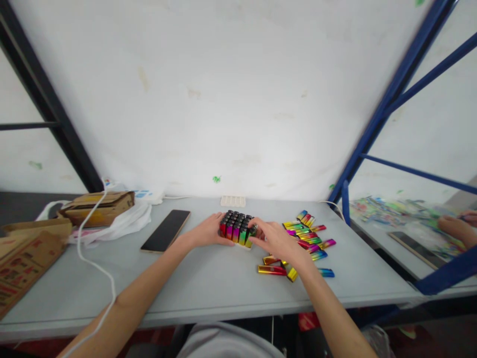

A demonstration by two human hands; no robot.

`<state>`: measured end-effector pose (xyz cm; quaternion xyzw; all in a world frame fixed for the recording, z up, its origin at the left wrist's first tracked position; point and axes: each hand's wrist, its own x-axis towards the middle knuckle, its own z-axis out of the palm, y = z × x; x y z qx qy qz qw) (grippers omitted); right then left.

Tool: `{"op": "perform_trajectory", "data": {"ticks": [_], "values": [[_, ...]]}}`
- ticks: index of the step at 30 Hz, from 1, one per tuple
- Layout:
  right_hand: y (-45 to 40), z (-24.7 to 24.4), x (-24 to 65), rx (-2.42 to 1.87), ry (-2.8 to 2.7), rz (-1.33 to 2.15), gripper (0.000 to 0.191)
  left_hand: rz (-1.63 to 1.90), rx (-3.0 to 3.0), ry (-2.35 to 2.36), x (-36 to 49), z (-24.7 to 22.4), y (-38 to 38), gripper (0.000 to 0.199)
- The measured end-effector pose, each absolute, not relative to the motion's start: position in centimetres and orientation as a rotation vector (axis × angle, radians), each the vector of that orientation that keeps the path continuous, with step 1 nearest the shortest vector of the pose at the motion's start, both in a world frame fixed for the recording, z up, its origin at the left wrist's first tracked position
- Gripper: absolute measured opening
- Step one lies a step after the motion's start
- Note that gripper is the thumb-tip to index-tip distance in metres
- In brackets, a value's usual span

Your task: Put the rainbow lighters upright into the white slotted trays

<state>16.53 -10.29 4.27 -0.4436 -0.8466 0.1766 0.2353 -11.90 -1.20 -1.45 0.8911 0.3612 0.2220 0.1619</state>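
Upright coloured lighters with black tops [235,228] stand packed in a block at the middle of the grey table [208,283]. My left hand [208,230] is closed round the left side of the block. At the block's right end my right hand [269,236] pinches a lighter, thumb in front and fingers behind. Loose shiny lighters in red, gold, green and blue [307,235] lie scattered right of the block, some partly hidden behind my right hand and forearm. A pale tray edge shows under the block.
A black phone [166,230] lies left of my left hand. Cardboard boxes [99,206] and a white plastic bag [128,222] are at the left. A white ridged tray [233,201] rests by the wall. Beyond the blue frame [372,124], another person's hand [458,229] shows.
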Motion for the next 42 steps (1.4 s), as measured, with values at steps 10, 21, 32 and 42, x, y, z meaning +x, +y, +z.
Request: {"op": "perform_trajectory", "data": {"ticks": [10,21,32,42], "values": [[-10.6,5.6,17.5,-1.16,-2.235,0.56,0.028,0.638,2.532,1.038,-11.8,-1.1,-1.5,0.075],[-2.5,4.4,31.3,-2.293,-1.782,-0.077,0.034,0.611,2.471,1.08,-11.9,-1.1,-1.3,0.081],[1.5,2.7,28.6,-2.383,-1.937,0.026,0.039,0.62,2.514,1.019,-11.9,-1.4,-1.0,0.08],[-0.4,4.7,24.8,-1.626,-1.883,0.563,0.02,0.581,2.525,1.067,-11.5,-0.8,-1.8,0.072]]}}
